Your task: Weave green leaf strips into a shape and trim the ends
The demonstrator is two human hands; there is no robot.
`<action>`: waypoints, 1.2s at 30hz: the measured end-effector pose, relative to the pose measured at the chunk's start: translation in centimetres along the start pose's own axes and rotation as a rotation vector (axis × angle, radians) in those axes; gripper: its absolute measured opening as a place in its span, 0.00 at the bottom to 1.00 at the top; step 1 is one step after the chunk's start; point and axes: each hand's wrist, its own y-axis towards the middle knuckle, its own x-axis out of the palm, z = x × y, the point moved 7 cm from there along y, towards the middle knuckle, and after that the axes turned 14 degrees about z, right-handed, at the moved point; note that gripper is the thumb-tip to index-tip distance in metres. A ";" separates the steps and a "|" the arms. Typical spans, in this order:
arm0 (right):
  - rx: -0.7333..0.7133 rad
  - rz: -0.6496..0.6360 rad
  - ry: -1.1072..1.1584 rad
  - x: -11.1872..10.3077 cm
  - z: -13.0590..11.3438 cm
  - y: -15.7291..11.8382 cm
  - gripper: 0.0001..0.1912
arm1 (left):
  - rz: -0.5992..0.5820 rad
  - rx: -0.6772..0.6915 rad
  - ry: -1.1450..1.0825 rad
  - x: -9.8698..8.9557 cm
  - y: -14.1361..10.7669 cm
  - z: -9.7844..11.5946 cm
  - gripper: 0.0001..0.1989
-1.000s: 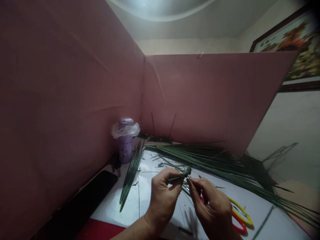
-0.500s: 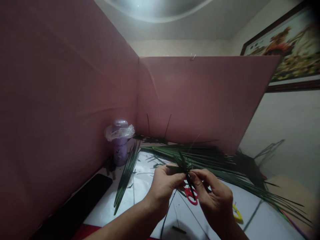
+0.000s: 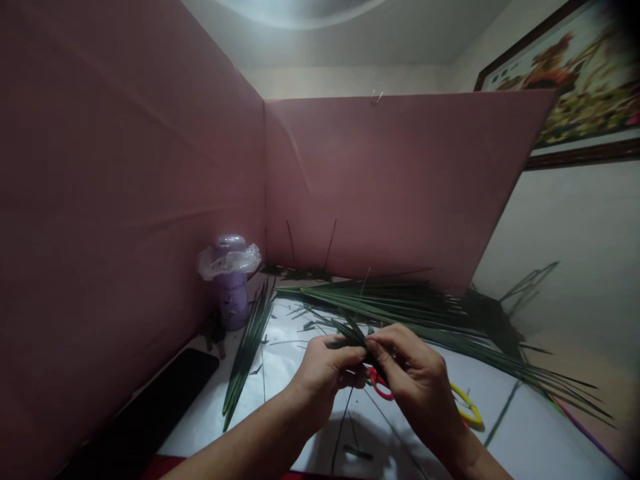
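Between my two hands is a small bundle of green leaf strips (image 3: 352, 329), its strips pointing up and to the left. My left hand (image 3: 327, 373) pinches the bundle between thumb and fingers from the left side. From the right, my right hand (image 3: 413, 367) is closed on the base of the same bundle, with thumb and forefinger together. The two hands nearly touch there, and their fingers hide the lower part of the bundle. Red-handled scissors (image 3: 381, 385) lie on the white table (image 3: 280, 427) beneath the hands, partly covered by them.
Long green leaves (image 3: 400, 303) stretch across the back of the table. More leaves (image 3: 249, 353) lie at the left, near a purple bottle (image 3: 233, 300) and a black flat object (image 3: 165, 400). A yellow handle (image 3: 470, 407) lies right of my right hand. Pink panels (image 3: 380, 187) stand behind.
The bundle has tipped to the left, and the dark strip that hung below it no longer shows. My right hand has shifted slightly left and up. The whole view has moved a little.
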 end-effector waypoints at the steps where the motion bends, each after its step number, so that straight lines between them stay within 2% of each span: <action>1: -0.017 0.006 -0.023 0.0 -0.1 -0.1 0.04 | 0.005 -0.007 -0.017 -0.1 0.1 -0.2 0.09; 7: -0.052 0.041 -0.096 0.1 -0.1 -0.4 0.03 | 0.014 -0.054 -0.100 -0.7 -0.1 -0.8 0.09; 13: -0.003 0.032 -0.045 0.5 0.9 -1.0 0.03 | 0.048 -0.033 -0.088 -1.4 -0.1 -1.1 0.09; 18: -0.099 0.031 0.010 0.6 0.4 -1.4 0.05 | 0.027 -0.040 -0.120 -1.2 -0.2 -1.2 0.09; 36: -0.121 -0.035 -0.064 1.3 0.3 -1.4 0.05 | 0.075 -0.025 -0.134 -1.4 -0.4 -1.0 0.07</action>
